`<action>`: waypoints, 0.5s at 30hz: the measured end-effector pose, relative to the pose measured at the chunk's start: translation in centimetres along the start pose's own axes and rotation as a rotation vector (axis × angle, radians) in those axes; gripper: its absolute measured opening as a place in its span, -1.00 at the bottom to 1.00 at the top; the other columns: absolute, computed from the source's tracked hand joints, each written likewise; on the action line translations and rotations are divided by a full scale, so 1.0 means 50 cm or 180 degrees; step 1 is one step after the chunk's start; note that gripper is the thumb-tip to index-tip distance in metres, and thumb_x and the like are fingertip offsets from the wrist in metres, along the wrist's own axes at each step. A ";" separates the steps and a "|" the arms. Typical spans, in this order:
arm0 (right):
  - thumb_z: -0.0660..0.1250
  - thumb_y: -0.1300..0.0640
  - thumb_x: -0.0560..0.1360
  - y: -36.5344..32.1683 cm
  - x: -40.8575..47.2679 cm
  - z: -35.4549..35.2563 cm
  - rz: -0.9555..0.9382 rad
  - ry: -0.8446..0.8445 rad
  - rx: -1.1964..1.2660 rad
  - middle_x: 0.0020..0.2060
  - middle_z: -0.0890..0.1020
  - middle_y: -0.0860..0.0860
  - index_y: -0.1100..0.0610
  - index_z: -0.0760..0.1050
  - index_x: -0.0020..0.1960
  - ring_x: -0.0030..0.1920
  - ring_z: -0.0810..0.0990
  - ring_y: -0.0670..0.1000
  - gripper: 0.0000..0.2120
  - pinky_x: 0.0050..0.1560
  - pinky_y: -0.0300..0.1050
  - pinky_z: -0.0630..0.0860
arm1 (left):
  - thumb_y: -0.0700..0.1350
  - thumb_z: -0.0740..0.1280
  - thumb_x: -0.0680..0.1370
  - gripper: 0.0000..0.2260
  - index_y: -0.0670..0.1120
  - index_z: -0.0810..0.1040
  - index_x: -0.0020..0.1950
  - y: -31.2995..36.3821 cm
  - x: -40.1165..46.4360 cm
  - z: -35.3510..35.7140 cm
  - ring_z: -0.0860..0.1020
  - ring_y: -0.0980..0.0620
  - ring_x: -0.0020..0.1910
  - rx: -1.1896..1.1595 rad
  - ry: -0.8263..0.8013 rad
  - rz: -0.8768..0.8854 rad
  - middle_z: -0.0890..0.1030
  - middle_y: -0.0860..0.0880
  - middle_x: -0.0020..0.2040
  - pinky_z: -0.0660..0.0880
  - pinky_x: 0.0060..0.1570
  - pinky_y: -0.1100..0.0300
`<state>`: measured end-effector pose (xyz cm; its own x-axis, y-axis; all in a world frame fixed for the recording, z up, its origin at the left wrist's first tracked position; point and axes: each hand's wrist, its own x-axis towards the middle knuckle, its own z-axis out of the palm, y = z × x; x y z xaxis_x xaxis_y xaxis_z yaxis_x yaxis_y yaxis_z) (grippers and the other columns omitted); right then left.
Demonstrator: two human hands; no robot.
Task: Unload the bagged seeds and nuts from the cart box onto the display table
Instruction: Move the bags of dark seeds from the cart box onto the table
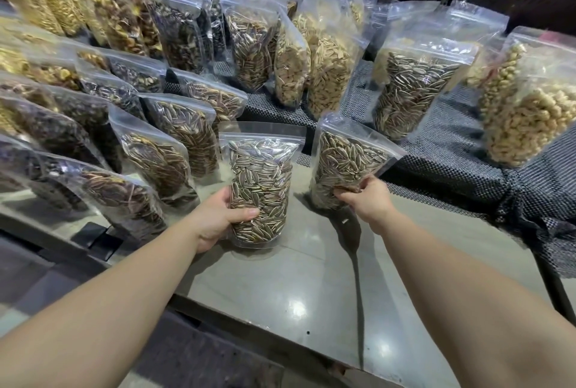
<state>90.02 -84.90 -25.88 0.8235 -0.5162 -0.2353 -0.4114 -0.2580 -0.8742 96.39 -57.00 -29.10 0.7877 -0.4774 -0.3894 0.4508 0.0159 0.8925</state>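
My left hand (223, 218) grips the lower part of a clear zip bag of striped sunflower seeds (261, 175), held upright over the grey display table (299, 288). My right hand (363, 197) grips the bottom corner of a second bag of sunflower seeds (346, 160), which tilts to the right just beside the first. Both bags are at the near end of the rows of bags standing on the table. The cart box is out of view.
Rows of upright bags of seeds and nuts (168, 150) fill the table's left and back. Bags of pale seeds (327, 69), sunflower seeds (411, 88) and cashews (526, 113) stand on a dark mesh mat (452, 150) at right. The table's front edge runs below my arms.
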 end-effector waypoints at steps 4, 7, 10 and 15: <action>0.50 0.31 0.40 -0.011 0.007 0.015 -0.0105 -0.0010 -0.0041 0.00 0.58 0.04 0.24 0.46 0.23 0.02 0.58 0.05 -0.56 0.17 -0.04 0.52 | -0.41 0.42 0.45 -0.56 -0.13 0.48 0.28 0.002 0.001 0.001 0.68 -0.13 -0.01 -0.0009 0.0039 -0.0015 0.69 -0.18 0.12 0.65 -0.12 -0.04; 0.51 0.28 0.41 -0.014 0.019 0.031 -0.0139 -0.0024 -0.0090 0.00 0.60 0.04 0.18 0.47 0.21 0.05 0.60 0.07 -0.59 0.20 0.00 0.52 | -0.36 0.52 0.35 -0.44 -0.12 0.47 0.31 -0.002 0.002 -0.007 0.67 -0.16 0.07 -0.0053 -0.0019 -0.0028 0.68 -0.17 0.13 0.62 -0.03 -0.12; 0.51 0.26 0.41 -0.023 0.031 0.048 -0.0167 -0.0093 -0.0117 0.08 0.63 0.08 0.19 0.47 0.25 0.11 0.60 0.09 -0.55 0.24 0.04 0.51 | -0.28 0.51 0.28 -0.39 -0.10 0.47 0.32 -0.006 0.003 -0.015 0.64 -0.20 0.13 -0.0097 -0.0025 -0.0023 0.66 -0.20 0.19 0.59 0.05 -0.19; 0.51 0.22 0.42 -0.034 0.051 0.076 -0.0272 -0.0141 -0.0181 0.11 0.63 0.05 0.18 0.46 0.30 0.13 0.59 0.06 -0.52 0.24 -0.03 0.50 | -0.29 0.50 0.28 -0.37 -0.10 0.46 0.34 -0.010 0.000 -0.030 0.61 -0.24 0.21 -0.0110 0.0008 0.0015 0.64 -0.21 0.23 0.54 0.15 -0.26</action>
<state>94.30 -82.64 -26.59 0.8725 -0.4541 -0.1804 -0.3593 -0.3461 -0.8667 96.79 -55.69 -29.87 0.7908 -0.4751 -0.3858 0.4613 0.0485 0.8859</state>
